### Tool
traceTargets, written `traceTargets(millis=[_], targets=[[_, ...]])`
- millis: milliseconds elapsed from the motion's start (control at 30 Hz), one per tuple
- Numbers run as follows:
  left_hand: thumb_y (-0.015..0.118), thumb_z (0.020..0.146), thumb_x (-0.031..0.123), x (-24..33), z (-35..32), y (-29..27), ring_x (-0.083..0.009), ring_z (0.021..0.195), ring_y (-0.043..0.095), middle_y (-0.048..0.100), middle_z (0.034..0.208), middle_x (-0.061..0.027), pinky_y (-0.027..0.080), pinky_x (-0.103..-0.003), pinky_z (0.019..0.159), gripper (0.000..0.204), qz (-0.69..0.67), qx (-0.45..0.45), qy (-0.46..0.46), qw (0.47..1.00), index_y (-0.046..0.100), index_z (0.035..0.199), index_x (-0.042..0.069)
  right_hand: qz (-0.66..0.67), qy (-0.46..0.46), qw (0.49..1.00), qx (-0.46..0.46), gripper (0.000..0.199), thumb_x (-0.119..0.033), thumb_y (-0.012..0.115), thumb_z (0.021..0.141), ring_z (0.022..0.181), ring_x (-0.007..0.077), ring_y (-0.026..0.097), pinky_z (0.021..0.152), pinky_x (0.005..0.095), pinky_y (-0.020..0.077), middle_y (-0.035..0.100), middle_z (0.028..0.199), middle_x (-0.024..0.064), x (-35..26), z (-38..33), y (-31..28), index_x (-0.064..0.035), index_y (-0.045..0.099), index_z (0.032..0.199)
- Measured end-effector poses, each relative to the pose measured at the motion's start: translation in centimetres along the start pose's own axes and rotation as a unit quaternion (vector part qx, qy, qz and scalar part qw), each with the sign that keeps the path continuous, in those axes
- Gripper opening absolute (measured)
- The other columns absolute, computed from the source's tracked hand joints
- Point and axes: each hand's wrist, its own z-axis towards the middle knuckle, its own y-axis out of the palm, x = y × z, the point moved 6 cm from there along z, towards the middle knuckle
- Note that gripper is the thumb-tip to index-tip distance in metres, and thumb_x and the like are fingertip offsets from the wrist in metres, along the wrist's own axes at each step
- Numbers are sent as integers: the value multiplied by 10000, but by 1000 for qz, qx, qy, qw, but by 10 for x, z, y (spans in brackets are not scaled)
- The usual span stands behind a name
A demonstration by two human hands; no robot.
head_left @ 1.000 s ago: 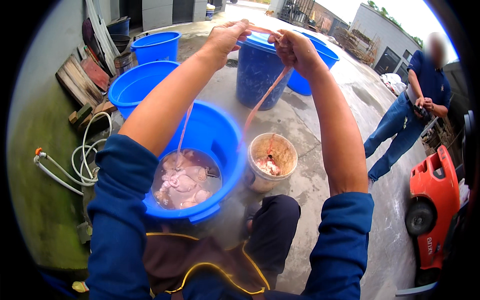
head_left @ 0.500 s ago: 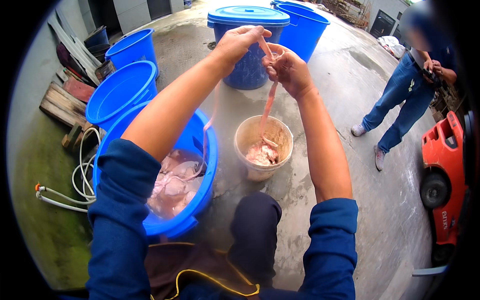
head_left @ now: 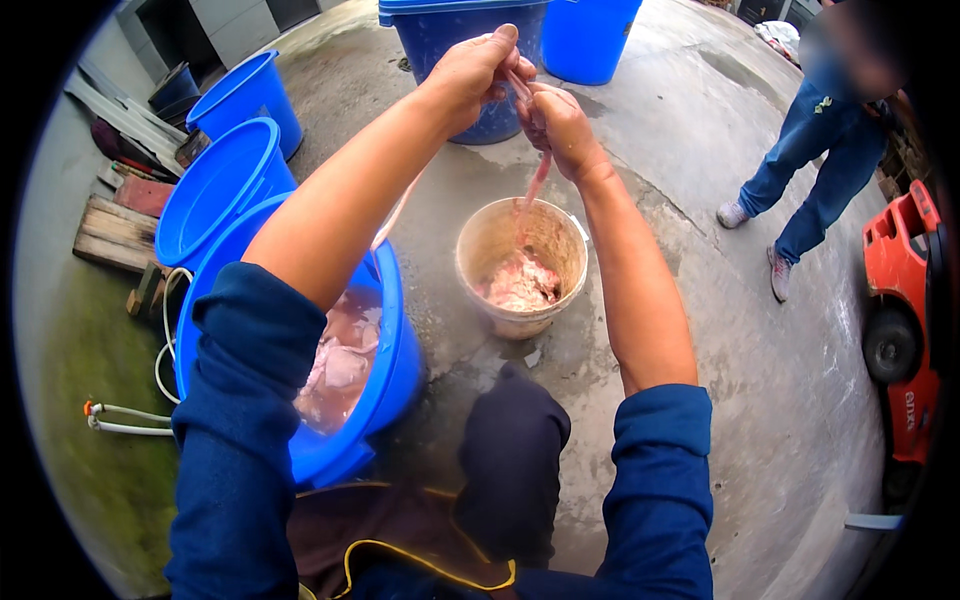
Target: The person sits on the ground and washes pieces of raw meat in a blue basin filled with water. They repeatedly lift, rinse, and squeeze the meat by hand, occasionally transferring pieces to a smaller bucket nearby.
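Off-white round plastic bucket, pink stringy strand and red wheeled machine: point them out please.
Off-white round plastic bucket [head_left: 518,323], head view: outer front wall.
Pink stringy strand [head_left: 537,180], head view: length hanging over the bucket.
Red wheeled machine [head_left: 888,270], head view: upper red body.

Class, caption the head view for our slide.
Left grip and right grip hold a pink strand trailing toward a pale bucket.

A long, soft, wet-looking pink strand stretches short and narrow between the left hand and right hand, at 12 o'clock; from there a limp length hangs toward 6 o'clock into a round pale bucket, while a paler length shows past the left forearm, slanting toward 7 o'clock at the blue tub, the part between hidden
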Motion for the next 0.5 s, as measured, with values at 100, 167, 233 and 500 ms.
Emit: traceTargets(millis=[100,167,233,500], targets=[[516,1023,485,-17,-5,13,-150,658,562,617,765,-64,374,-269,515,461,-90,-39,-35,995,497,734,126,146,106,983,24,203,-217,446,904,503,74,308,463,252,223,417,627,-28,29,-16,2,-91,516,760],[521,1018,495,-23,-11,21,-150,633,534,536,692,-36,354,-270,498,468,-123,-80,-64,987,477,729,130,148,109,983,28,220,-204,432,907,503,72,328,459,252,246,443,635,-23,37,-24,6,-69,561,789],[534,1016,474,-25,-13,22,-140,592,477,417,632,-9,343,-268,496,474,-90,-68,-69,991,459,703,126,154,110,981,38,228,-192,427,903,506,70,337,460,250,260,450,637,-21,43,-29,12,-58,586,809],[555,1007,448,-12,-14,10,-104,614,400,482,641,5,377,-308,566,519,279,50,8,959,578,685,42,42,80,996,16,252,-191,423,843,619,125,448,576,294,363,492,636,26,59,-40,26,-37,535,678]])
